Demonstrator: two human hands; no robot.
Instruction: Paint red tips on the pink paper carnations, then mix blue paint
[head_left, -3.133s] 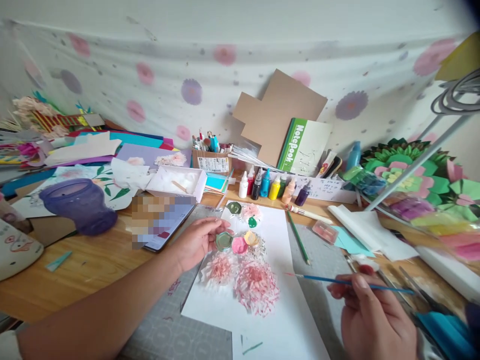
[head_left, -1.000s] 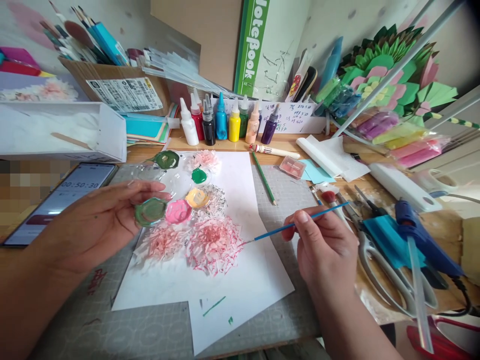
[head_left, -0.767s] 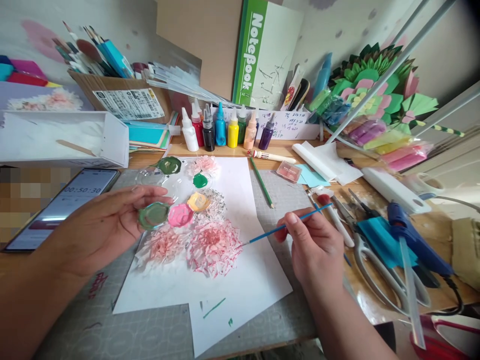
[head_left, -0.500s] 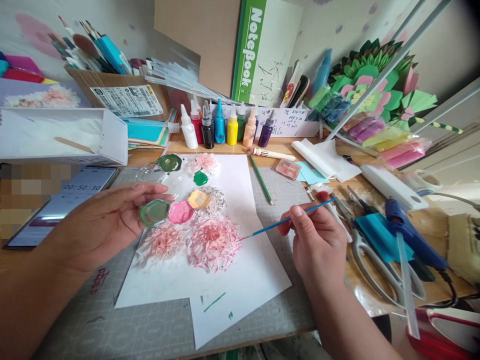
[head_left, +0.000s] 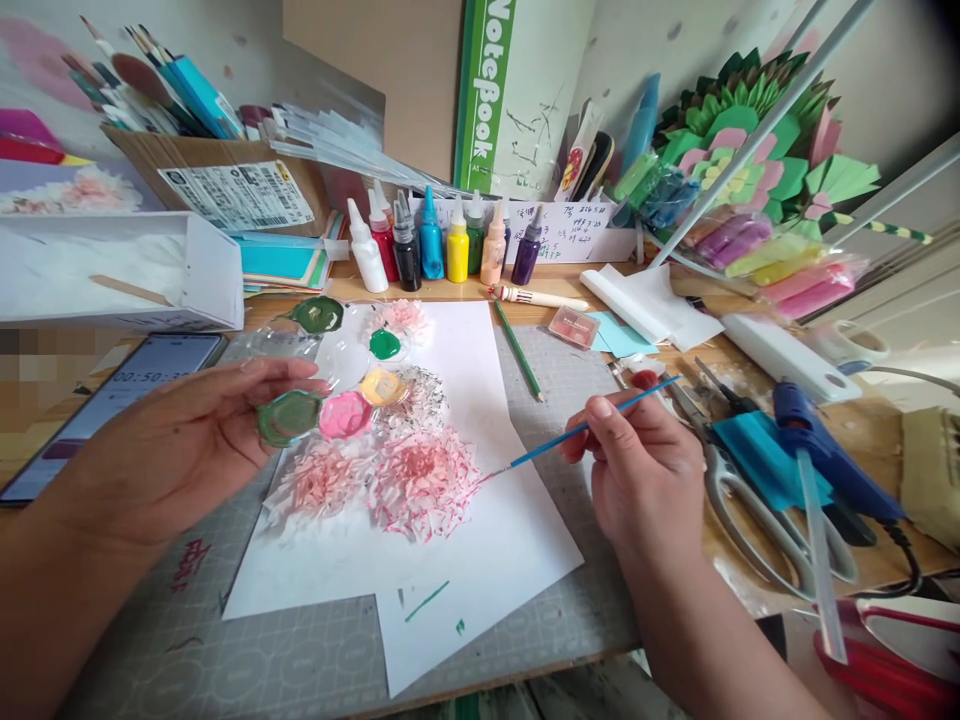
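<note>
My right hand [head_left: 645,465] pinches a thin blue paintbrush [head_left: 559,438], whose tip reaches the right edge of a pink-edged paper flower [head_left: 424,482]. In my left hand [head_left: 225,420] is a clear paint palette [head_left: 349,372], held above the paper at its left rim. Its wells carry green, pink and yellowish paint. A paler pink flower [head_left: 321,480] lies left of the painted one. Behind them rest a black-speckled flower [head_left: 420,402] and a small pink flower [head_left: 403,322], partly covered by the palette. All the flowers are on white paper [head_left: 495,560].
Several paint bottles [head_left: 457,245] stand in a row at the back. A green pencil [head_left: 519,352] lies right of the flowers. Scissors [head_left: 739,510] and a blue glue gun [head_left: 832,450] are at right. On the left are a phone [head_left: 112,410] and a white box [head_left: 217,270].
The view has shifted slightly, moving most things a little left. My left hand and the palette have gone a little left. The brush tip stays at the pink flower's right edge.
</note>
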